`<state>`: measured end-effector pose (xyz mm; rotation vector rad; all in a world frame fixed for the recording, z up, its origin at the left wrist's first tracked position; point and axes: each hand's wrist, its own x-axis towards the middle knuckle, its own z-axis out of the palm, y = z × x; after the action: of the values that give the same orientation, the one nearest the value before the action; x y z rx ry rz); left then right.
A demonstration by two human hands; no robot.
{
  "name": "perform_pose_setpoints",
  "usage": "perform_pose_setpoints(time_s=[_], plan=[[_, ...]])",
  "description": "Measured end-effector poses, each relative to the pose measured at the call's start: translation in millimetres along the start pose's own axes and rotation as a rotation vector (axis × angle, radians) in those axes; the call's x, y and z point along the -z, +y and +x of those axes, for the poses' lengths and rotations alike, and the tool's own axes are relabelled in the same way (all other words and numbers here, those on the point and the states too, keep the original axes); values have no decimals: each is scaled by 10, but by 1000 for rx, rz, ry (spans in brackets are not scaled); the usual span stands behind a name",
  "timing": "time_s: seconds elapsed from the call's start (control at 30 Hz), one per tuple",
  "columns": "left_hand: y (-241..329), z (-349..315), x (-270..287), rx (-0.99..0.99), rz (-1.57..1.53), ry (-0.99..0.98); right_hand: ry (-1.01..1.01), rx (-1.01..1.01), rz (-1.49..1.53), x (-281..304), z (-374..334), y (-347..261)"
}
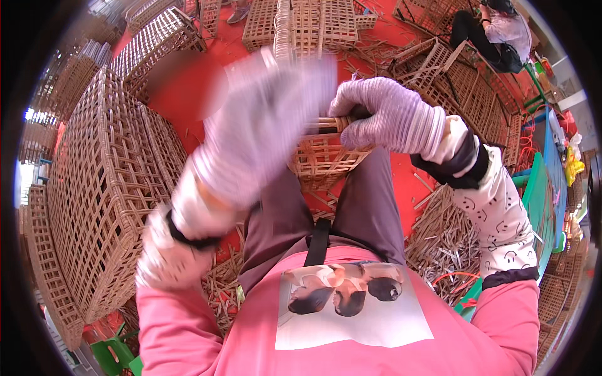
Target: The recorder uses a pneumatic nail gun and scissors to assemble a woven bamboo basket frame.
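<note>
Right hand (392, 118) curls around the edge of the woven frame (326, 161) below-left of it; left hand (266, 119) is blurred, grip unclear. Likely light and springy, the frame is best held by its rim.

Two gloved hands, one woven piece between the knees — and woven frames past counting.
The hands are one left hand (269, 116) and one right hand (392, 116), with one woven piece (329, 164) at them. Two patterned sleeves show, a left sleeve (164, 257) and a right sleeve (495, 216); two trouser legs (370, 203), one black strap (318, 243), one pink top (248, 351) and one print (354, 313) holding three figures. One other person (505, 34) is at upper right, one yellow bundle (573, 166) at far right. The surrounding woven frames (94, 194) number at least three — they overlap too much for a total — and the loose strips (442, 244) are too many to count.
</note>
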<state>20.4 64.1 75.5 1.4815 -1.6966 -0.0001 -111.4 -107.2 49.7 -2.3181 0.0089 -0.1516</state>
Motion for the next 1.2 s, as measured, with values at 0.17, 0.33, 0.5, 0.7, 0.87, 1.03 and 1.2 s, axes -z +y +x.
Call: perform_pose_setpoints(time_s=[0.17,0.33,0.5,0.7,0.87,1.03,1.2], plan=[[308,-867,-721,806,-688,288,-125,-88,240,-48,160,-62],[280,-597,-750,894,-911,163,-181,-196,272,9,158,-87],[582,-771,-241,924,-1256,-219,-174,-297,318,14,87,-53],[407,-987,-257,335,-731,-213,-212,-288,314,18,155,-102],[329,-922,245,128,-978,-479,-221,-309,385,59,77,-16],[23,-963,-412,139,50,100,-219,-232,516,17,122,3],[134,-816,-653,-41,-70,145,-217,-239,505,17,129,47]])
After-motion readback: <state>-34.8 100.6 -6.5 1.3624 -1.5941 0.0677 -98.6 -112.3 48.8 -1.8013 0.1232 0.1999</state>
